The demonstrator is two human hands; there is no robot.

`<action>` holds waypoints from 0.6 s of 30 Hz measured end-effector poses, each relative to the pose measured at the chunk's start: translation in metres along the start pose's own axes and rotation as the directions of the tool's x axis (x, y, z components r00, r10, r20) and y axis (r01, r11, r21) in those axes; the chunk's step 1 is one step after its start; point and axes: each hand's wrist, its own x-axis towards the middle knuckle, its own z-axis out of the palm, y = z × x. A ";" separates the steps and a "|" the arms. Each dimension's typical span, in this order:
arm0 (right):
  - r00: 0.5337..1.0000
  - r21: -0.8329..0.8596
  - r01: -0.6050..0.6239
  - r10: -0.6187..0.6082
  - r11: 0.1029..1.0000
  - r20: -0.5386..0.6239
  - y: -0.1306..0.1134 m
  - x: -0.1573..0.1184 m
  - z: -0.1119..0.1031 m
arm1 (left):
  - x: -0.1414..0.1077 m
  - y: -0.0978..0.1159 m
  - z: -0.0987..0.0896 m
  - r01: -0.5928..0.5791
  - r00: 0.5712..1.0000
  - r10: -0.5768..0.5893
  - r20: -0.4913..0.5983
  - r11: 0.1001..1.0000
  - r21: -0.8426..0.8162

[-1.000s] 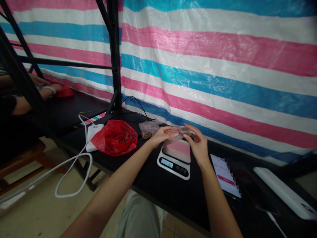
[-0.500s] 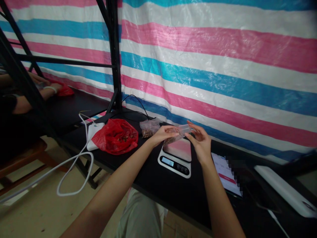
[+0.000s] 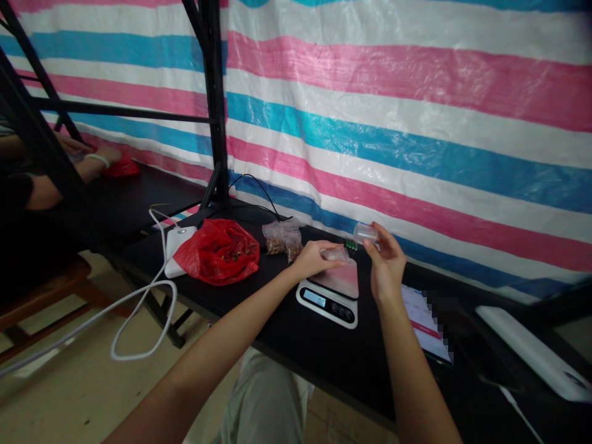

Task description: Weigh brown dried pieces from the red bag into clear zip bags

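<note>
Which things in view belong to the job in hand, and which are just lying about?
Likely in use:
clear plastic item, in the left hand
clear cup, in the right hand
scale
red bag of brown pieces
small filled bags

Apparently just lying about:
lit phone
white box
long white device

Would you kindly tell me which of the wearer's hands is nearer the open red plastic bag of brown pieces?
Left. The left hand, its fingers over the digital scale, is right of the red plastic bag; the right hand, holding a clear cup, is farther right.
</note>
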 end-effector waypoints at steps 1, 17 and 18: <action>1.000 -0.009 -0.004 0.004 1.000 -0.011 0.002 0.000 0.000 | -0.001 -0.002 0.001 0.002 1.000 -0.002 0.017 1.000 0.019; 0.919 -0.063 -0.216 0.225 0.974 0.325 -0.003 -0.015 0.016 | -0.078 0.059 -0.025 0.063 0.903 -0.153 -0.402 0.971 -0.229; 0.896 -0.073 -0.205 0.217 0.976 0.386 -0.004 -0.019 0.021 | -0.101 0.064 -0.030 0.122 0.866 -0.240 -0.439 0.952 -0.281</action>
